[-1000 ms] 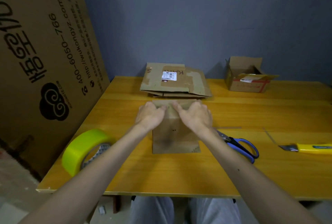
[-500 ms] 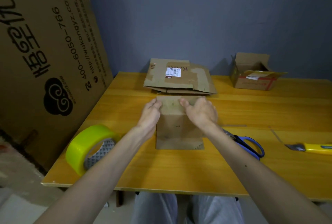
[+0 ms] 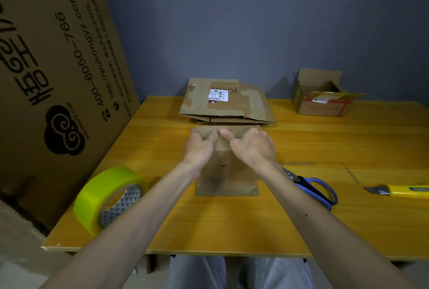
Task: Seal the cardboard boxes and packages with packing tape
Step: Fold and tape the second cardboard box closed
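**Small box, centre of frame, held at its far edge**

Change from half a second before: both thumbs had drawn together at mid-top, nearly touching; the box (image 3: 226,170) sat in the same place on the table (image 3: 348,223).
Left hand (image 3: 199,148): fingers curled over the box's far top edge, thumb pressed on top.
Right hand (image 3: 251,147): likewise, fingers gripping the far edge.
Tape (image 3: 105,197): yellow-green roll on its edge, lower left, near the table's left edge, untouched.
Scissors (image 3: 313,190): blue-handled, just right of the box, partly under the right forearm.
Knife (image 3: 399,190): yellow, right edge of frame.
Flattened cartons (image 3: 226,103): stacked just behind the box.
Open carton (image 3: 322,96): upper right.
Surface: yellow wood.
Room: grey-blue wall (image 3: 232,21); large printed sheet (image 3: 53,68) leaning at upper left.
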